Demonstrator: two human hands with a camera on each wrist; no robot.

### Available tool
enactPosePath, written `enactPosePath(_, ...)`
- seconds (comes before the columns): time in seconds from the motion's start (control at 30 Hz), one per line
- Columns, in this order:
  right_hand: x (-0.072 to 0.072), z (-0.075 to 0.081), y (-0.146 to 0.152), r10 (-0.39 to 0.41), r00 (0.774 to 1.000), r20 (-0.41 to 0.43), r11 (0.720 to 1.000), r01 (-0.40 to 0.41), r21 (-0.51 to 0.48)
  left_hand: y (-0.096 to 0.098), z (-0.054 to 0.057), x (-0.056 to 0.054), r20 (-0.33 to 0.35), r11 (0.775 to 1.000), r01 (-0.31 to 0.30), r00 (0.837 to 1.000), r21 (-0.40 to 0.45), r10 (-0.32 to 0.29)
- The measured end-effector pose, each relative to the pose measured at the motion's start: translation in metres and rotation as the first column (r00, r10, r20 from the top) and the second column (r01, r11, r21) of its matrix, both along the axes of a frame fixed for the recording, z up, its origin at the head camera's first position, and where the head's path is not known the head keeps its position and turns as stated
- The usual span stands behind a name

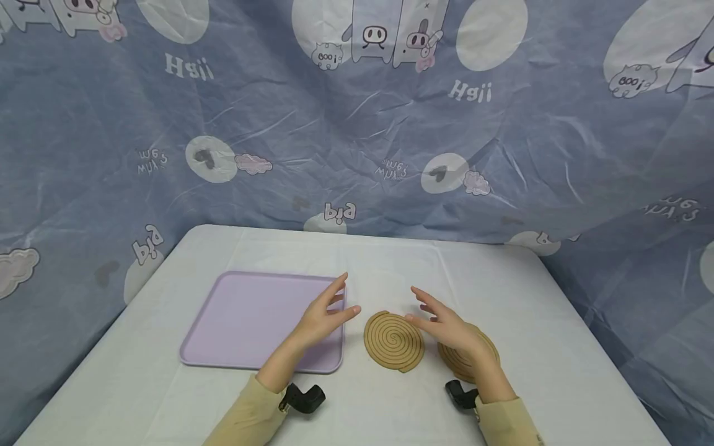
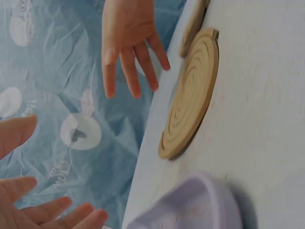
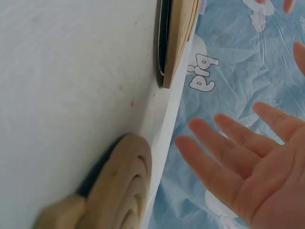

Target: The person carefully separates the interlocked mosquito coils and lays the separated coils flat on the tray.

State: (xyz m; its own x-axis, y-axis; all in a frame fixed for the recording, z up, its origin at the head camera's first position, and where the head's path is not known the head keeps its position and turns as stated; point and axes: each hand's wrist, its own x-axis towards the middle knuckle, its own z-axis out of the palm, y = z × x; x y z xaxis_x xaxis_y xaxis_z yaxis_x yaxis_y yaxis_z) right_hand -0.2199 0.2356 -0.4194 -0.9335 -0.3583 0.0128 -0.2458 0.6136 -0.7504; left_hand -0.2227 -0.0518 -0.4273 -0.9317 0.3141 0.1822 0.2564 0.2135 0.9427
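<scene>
My left hand (image 1: 322,321) hovers over the right edge of a lilac tray (image 1: 262,319), fingers extended and nothing in them. To its right lies a flat tan spiral coil (image 1: 393,342), round like a coaster, on the white table. My right hand (image 1: 446,325) is held above a second tan spiral coil (image 1: 484,375) and hides part of it; its fingers are spread and hold nothing. Both palms face inward, as the left wrist view shows with the right hand (image 2: 131,33). In the right wrist view, the near coil (image 3: 126,186) sits below the open palm.
A white cloth covers the table (image 1: 390,409). Behind it hangs a blue-grey printed curtain (image 1: 334,124), which also runs down both sides. A dark camera mount (image 1: 304,398) is strapped at the left wrist, and another mount (image 1: 462,395) at the right.
</scene>
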Motion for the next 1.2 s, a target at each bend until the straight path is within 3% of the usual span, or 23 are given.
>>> enactPosePath(0.17,0.0,-0.001,0.008,0.008,0.995,0.102,1.0,-0.005,-0.023,0.008,-0.002,0.001,0.202,0.984,0.022,0.978,0.179,-0.059)
enactPosePath(0.4,-0.003,-0.005,0.016,0.073,0.982,0.175,0.995,-0.059,-0.083,0.022,-0.013,0.006,0.288,0.972,-0.028,0.957,0.232,-0.041)
enactPosePath(0.57,-0.004,-0.008,0.02,0.108,0.977,0.182,0.99,-0.088,-0.112,0.032,-0.02,0.014,0.307,0.982,-0.031,0.951,0.185,-0.028)
enactPosePath(0.83,-0.009,-0.016,0.027,0.171,0.958,0.231,0.967,-0.119,-0.224,0.045,-0.025,0.023,0.276,0.997,-0.044,0.961,0.056,0.027)
enactPosePath(1.07,-0.009,-0.017,0.026,0.192,0.944,0.267,0.953,-0.114,-0.281,0.05,-0.027,0.027,0.255,0.997,-0.037,0.967,0.072,0.018)
enactPosePath(1.2,-0.01,-0.02,0.025,0.184,0.943,0.278,0.953,-0.102,-0.284,0.052,-0.029,0.028,0.254,0.994,-0.063,0.967,0.087,0.039)
